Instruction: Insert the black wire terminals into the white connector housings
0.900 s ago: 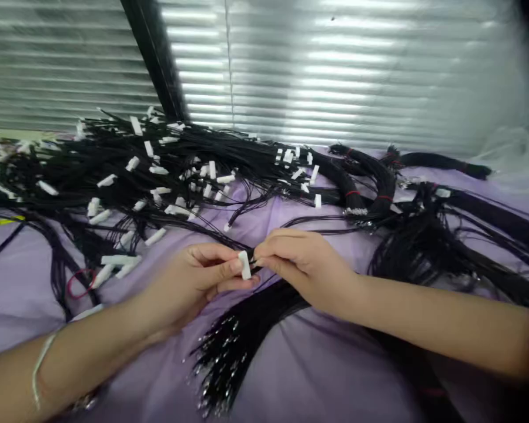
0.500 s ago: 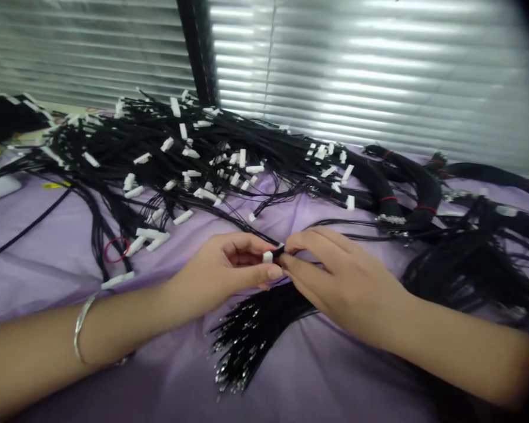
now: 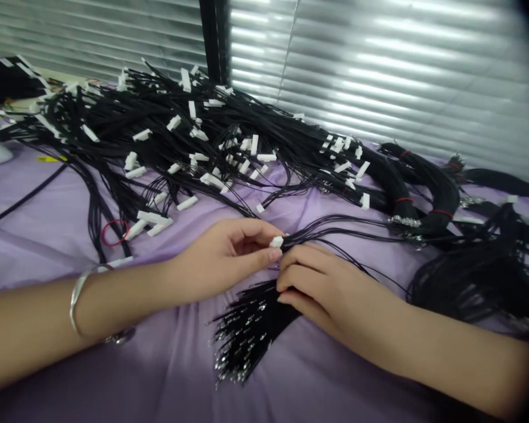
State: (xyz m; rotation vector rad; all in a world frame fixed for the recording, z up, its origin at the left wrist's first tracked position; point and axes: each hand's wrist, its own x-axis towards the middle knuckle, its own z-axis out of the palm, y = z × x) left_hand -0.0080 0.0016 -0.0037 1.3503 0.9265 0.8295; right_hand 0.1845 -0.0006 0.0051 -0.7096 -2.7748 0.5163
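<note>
White plastic connector sits at frame centre, pinched between the thumb and forefinger of your left hand. Your right hand curls closed around a bundle of black wires just below it, their metal-tipped ends fanning toward the bottom. At upper left, a tangled heap of black cables lies on lilac cloth, beneath window blinds.

Wire tips too small, right arm cropped
</note>
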